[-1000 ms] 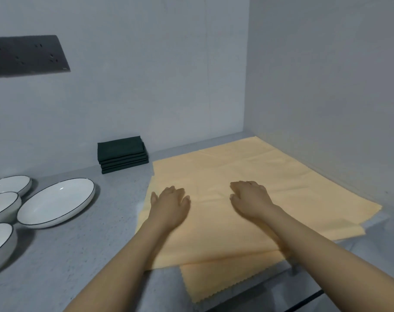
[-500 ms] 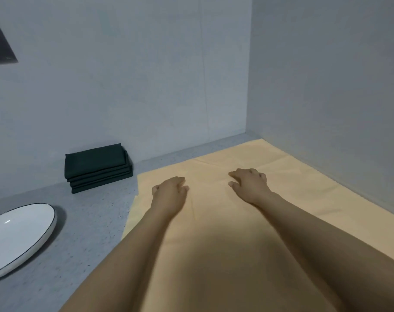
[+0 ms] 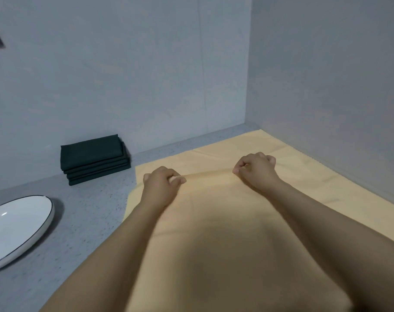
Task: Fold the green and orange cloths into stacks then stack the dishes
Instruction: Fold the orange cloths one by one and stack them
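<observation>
hands: left hand (image 3: 161,186) & right hand (image 3: 257,168) had fingers curled, pinching orange cloth (image 3: 214,221) at a raised ridge.
risk: uneven pull btwn grips could've skewed the fold.

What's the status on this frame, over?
Left hand and right hand both pinch the orange cloth, a ridge raised between them. Green stack folded by the wall. Plate left, clear of the cloth.
</observation>
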{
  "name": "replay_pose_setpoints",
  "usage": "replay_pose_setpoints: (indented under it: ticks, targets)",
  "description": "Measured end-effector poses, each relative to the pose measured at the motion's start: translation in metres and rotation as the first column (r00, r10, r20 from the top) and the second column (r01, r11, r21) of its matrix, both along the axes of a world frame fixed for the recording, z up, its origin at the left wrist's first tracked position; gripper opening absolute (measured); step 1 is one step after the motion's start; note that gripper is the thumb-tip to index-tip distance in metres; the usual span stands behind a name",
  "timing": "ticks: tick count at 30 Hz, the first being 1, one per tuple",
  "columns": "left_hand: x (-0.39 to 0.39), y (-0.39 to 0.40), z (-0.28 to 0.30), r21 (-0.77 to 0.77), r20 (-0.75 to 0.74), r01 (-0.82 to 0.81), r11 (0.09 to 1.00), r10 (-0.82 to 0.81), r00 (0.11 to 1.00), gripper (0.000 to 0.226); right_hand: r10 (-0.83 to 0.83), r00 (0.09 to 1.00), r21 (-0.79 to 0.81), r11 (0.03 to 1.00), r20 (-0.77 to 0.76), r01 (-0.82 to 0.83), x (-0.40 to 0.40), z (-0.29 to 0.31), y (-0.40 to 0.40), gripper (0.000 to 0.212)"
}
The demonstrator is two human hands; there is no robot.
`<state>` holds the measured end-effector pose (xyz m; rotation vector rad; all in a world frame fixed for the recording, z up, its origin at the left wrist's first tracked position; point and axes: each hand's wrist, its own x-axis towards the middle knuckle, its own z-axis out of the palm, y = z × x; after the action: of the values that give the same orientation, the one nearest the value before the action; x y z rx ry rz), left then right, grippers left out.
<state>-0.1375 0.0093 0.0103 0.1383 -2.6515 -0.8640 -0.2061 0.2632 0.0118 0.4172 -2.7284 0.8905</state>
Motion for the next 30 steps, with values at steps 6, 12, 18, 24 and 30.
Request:
replay_pose_setpoints:
  ticks: [6, 12, 18, 24, 30]
  targets:
    - [0.051, -0.005, 0.034, -0.012, -0.081, 0.019, 1.0, -0.02, 0.996, 0.018, 0.073, 0.982, 0.031, 0.997, -0.174, -0.069, 0.043, 0.026, 0.027, 0.014]
    - [0.128, -0.003, 0.038, 0.001, -0.187, 0.128, 0.992, -0.126, 0.974, 0.029, 0.089, 0.951, 0.029, 0.996, -0.295, -0.084, 0.125, 0.034, 0.045, 0.005]
    - [0.206, 0.011, 0.01, -0.152, -0.19, 0.142, 0.978, -0.17, 0.967, 0.008, 0.168, 0.919, 0.088, 0.985, -0.356, -0.146, 0.201, 0.007, 0.073, 0.005]
    - [0.247, 0.021, -0.017, -0.221, -0.207, 0.117, 0.968, -0.164, 0.965, 0.04, 0.17, 0.909, 0.026, 0.984, -0.381, -0.173, 0.24, -0.024, 0.082, 0.026]
    - [0.261, 0.029, -0.027, -0.205, -0.222, 0.106, 0.973, -0.151, 0.963, 0.038, 0.126, 0.92, -0.046, 0.987, -0.372, -0.154, 0.254, -0.041, 0.085, 0.028]
